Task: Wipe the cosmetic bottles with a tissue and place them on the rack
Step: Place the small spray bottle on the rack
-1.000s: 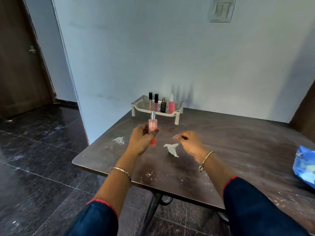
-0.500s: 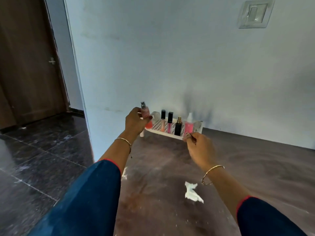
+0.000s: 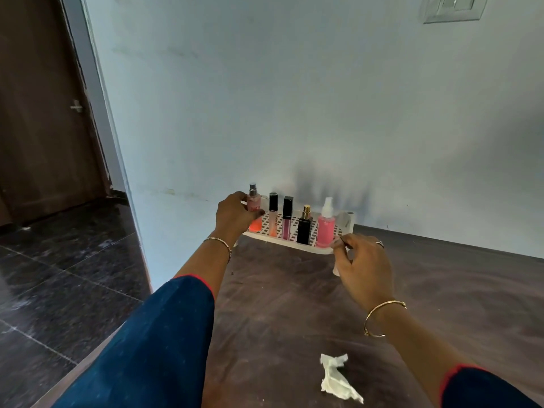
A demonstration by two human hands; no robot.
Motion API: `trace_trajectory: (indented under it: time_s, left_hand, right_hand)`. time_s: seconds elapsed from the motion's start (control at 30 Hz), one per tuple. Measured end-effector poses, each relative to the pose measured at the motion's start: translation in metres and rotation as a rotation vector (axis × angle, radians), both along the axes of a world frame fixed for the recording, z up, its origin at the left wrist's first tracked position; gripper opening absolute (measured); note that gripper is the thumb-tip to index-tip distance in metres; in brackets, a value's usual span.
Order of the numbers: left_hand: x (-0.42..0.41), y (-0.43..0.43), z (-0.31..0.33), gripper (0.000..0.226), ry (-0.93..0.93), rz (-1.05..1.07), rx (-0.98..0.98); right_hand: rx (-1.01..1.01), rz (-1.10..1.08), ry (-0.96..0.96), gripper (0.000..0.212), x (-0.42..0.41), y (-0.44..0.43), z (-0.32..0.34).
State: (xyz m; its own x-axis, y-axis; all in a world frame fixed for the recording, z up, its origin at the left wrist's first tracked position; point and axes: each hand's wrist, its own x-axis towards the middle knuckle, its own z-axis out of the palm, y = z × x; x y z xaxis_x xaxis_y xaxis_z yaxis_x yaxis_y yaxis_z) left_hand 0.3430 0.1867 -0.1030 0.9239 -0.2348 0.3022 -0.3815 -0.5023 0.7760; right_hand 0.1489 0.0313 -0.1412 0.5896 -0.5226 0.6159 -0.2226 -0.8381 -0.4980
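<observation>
Lowered and straightened since half a second ago, the pink spray bottle is now at the left end of the white plastic rack. The left hand grips it around the middle. Its long axis stands vertical, silver nozzle up, orange base at the rack's grid; whether it already rests there is unclear.

To its right, four bottles stand upright in a row on the rack: a peach lip gloss, a pink lip gloss, a black perfume bottle and a pink pump bottle.

The right hand is at the rack's front right corner, thumb and forefinger together; whether they hold anything cannot be told.

A crumpled tissue lies on the table, well in front of the rack.

Wiping appears finished. Probably only letting go of this fifth bottle remains.
</observation>
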Motion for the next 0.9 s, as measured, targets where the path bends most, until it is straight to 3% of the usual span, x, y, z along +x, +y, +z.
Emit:
trace_trajectory:
  time_s: [0.13, 0.57, 0.73, 0.9]
  left_hand:
    - [-0.001, -0.002, -0.004, 0.051, -0.02, 0.005, 0.099]
    - [-0.025, 0.015, 0.011, 0.068, -0.119, 0.085, 0.158]
    - [-0.059, 0.032, 0.028, 0.049, -0.171, 0.046, 0.187]
    - [-0.117, 0.037, 0.029, 0.036, -0.155, -0.179, 0.288]
  right_hand:
    - [0.003, -0.005, 0.01, 0.022, 0.001, 0.0, 0.0]
    - [0.093, 0.103, 0.081, 0.024, -0.023, 0.015, 0.009]
    - [0.217, 0.17, 0.137, 0.024, -0.047, 0.031, 0.02]
    - [0.272, 0.345, 0.312, 0.019, -0.071, 0.04, 0.02]
